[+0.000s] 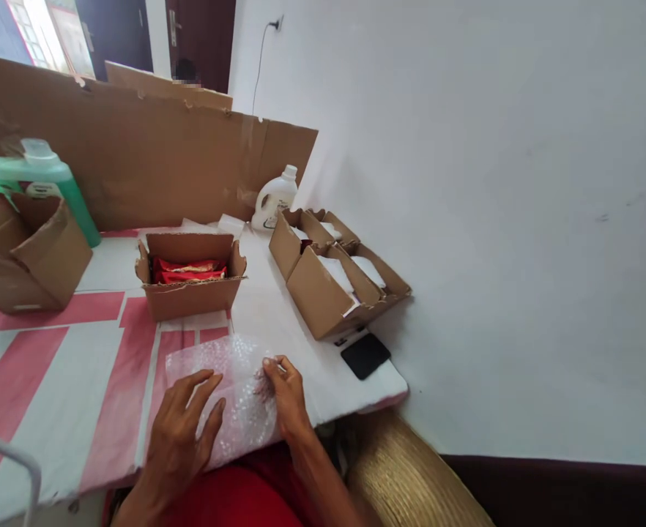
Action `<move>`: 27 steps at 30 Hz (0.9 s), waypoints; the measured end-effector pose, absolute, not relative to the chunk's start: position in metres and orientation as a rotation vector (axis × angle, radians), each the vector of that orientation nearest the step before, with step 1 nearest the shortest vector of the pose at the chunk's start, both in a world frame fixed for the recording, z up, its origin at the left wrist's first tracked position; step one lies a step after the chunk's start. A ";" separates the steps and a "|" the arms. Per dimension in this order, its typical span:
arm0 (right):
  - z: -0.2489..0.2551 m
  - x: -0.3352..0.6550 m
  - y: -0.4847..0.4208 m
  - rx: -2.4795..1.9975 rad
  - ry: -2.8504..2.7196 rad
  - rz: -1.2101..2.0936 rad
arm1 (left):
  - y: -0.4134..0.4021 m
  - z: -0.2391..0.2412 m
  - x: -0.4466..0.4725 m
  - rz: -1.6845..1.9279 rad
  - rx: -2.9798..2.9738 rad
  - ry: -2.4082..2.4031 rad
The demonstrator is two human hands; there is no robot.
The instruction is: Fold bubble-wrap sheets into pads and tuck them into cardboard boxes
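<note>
A sheet of clear bubble wrap (229,424) lies flat at the front edge of the table. My left hand (183,421) is over its left part, fingers spread and slightly bent, holding nothing. At the sheet's right side, my right hand (287,388) is closed in a pinch between thumb and fingers. Just below those fingertips shows a small brownish, tangled-looking clump (264,386); its kind is too small to make out. Beyond the sheet stands an open cardboard box (194,301) with red packets (188,271) inside.
Several open cardboard compartments (323,300) holding white items stand at right, near a black flat object (365,356). A white jug (277,199) is behind them. At left are another box (53,256) and a green-liquid bottle (75,201). A cardboard panel (158,161) borders the back.
</note>
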State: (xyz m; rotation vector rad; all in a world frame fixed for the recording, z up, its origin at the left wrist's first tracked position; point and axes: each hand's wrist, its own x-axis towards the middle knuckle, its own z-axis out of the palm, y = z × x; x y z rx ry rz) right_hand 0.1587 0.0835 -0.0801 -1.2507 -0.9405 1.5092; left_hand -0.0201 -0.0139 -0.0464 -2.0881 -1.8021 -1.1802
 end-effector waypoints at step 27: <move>-0.105 0.238 0.102 -0.919 -2.837 0.372 | -0.050 -0.107 -0.079 -0.424 -2.414 -1.712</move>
